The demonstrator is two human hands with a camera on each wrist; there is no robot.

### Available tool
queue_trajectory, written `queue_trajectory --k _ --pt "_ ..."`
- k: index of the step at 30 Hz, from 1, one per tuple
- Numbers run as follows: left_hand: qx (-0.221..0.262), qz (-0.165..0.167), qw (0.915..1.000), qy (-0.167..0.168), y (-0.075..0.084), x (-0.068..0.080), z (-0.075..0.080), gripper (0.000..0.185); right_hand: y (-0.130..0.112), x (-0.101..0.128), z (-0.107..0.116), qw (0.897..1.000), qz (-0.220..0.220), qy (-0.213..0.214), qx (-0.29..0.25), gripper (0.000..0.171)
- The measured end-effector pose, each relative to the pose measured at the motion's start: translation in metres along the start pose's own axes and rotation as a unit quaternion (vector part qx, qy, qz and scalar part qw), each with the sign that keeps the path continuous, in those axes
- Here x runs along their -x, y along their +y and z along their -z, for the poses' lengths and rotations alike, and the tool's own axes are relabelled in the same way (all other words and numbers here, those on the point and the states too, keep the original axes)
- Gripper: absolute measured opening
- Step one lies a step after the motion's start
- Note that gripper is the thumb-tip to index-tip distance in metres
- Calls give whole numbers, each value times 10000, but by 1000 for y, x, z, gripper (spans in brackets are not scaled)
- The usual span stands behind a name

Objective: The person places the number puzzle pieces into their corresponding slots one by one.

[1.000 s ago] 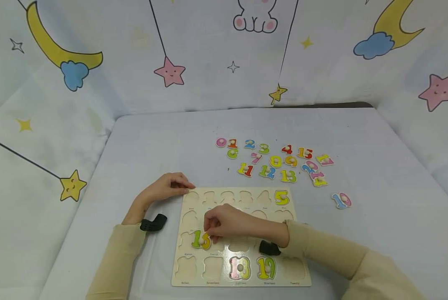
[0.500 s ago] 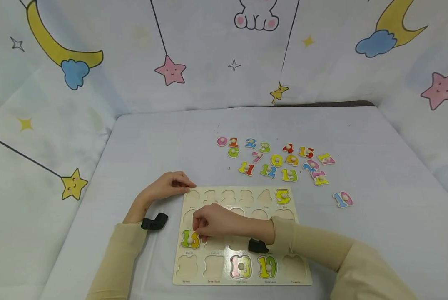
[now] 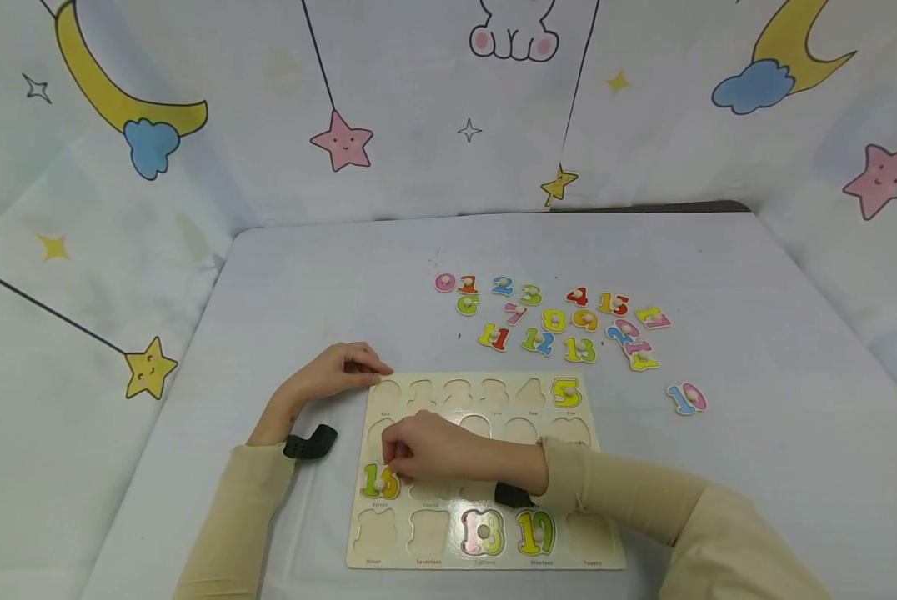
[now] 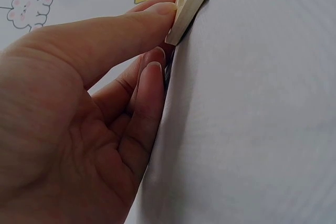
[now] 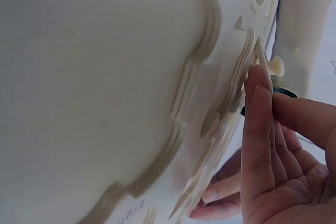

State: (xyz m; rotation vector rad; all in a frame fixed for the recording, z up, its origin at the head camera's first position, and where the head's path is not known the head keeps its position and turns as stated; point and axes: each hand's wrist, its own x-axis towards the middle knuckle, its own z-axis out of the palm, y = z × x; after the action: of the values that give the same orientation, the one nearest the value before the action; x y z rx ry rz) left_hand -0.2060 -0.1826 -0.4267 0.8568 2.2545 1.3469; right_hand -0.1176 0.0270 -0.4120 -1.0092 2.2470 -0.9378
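My right hand [image 3: 437, 446] pinches the edge of a wooden number puzzle piece [image 3: 373, 481], a green 1 beside a yellowish digit partly hidden by my fingers. The piece lies over the recess labelled Eleven on the wooden puzzle board [image 3: 454, 533]. In the right wrist view, its round knob [image 5: 276, 66] sticks out beyond my fingertips, and the piece looks tilted above the recess. At the board's far left corner, my left hand [image 3: 338, 371] holds the edge; the left wrist view shows the thumb on the board's edge [image 4: 190, 11], other fingers curled below.
Pieces 5 [image 3: 566, 392], 18 [image 3: 473, 533] and 19 [image 3: 527, 533] sit in board recesses. Several loose number pieces, among them 12 [image 3: 536, 342], lie on the white tablecloth [image 3: 306, 292] behind the board. The 10 piece [image 3: 686, 399] lies apart, to the board's right.
My right hand has carried the pinched piece leftward across the board, onto the Eleven recess, with only slight movement in the last half second. The left hand has stayed at the corner.
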Motion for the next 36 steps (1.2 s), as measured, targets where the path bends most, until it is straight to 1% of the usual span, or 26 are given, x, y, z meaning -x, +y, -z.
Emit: queue_trajectory --k 3,6,13,17,20,24,26,29,32,34,36 --pt "-19 -9 10000 9 0 0 0 17 2 2 1 9999 44 -8 -100 15" --pt "-8 55 10000 21 1 1 0 17 8 4 3 9992 39 -86 -393 15" --pt "-7 147 9999 14 3 0 1 17 24 15 10 9963 -199 -275 -791 15" --pt "-20 140 9999 13 2 -1 0 17 33 21 14 9949 -289 -285 -922 15" --pt "-49 148 9999 12 1 -1 0 17 39 25 16 9948 -320 -308 -913 16" --pt "-72 86 9999 41 0 -1 0 17 41 30 19 9941 -297 -402 -958 16" --pt "-99 29 9999 74 -4 -1 -1 17 40 31 20 9938 -285 -434 -980 16" --pt "-99 -28 9999 114 -16 -2 -2 17 38 33 21 9947 -299 -427 -890 16" --pt "-33 24 10000 89 -30 -4 -1 17 34 34 22 9966 -304 -399 -661 17" --pt "11 106 9999 61 -24 -4 0 17 32 34 23 9981 -265 -354 -439 17" --pt "32 167 9998 45 -14 -3 0 17 31 34 23 9992 -197 -304 -188 17"
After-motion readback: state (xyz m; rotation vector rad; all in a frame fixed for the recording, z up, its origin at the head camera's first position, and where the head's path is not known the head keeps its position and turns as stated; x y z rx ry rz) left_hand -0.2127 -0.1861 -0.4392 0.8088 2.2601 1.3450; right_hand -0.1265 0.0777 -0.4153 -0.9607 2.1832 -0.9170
